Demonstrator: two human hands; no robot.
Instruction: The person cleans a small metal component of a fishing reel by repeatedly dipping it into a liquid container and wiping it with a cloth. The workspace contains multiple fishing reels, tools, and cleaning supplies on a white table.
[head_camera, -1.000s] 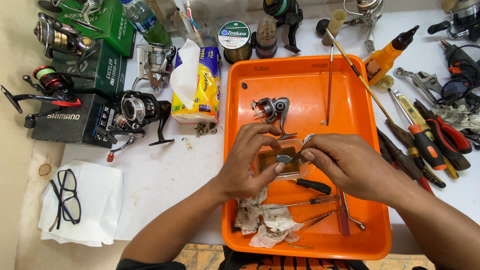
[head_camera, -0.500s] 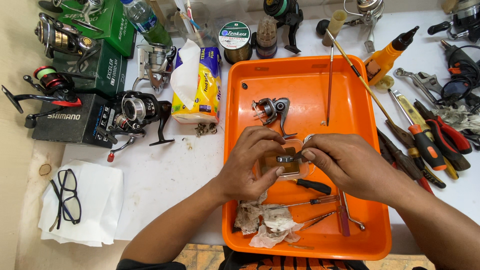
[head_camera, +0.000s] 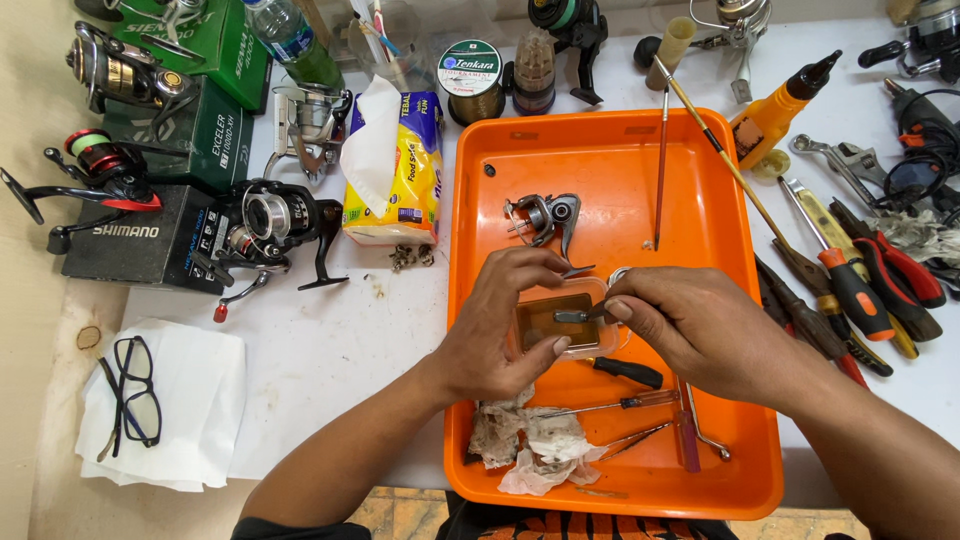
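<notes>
An orange tray (head_camera: 700, 200) sits on the white bench (head_camera: 330, 350), and both hands work over its near half. The left hand (head_camera: 495, 335) curls around a small clear container (head_camera: 560, 322) of brownish liquid, thumb on its near edge and fingers on its far edge, holding it steady on the tray floor. The right hand (head_camera: 700, 325) has its fingertips pressed together, pinching a small dark metal part (head_camera: 578, 316) over the liquid. Just beyond the container lies a silver reel body (head_camera: 545, 218). Nearer, in the tray, are a crumpled stained rag (head_camera: 530, 445), a black-handled screwdriver (head_camera: 625, 371) and thin picks. To the right of the tray lie screwdrivers and pliers; to the left, a tissue pack (head_camera: 400, 170), fishing reels on boxes, and glasses (head_camera: 130, 400) on a white cloth.
</notes>
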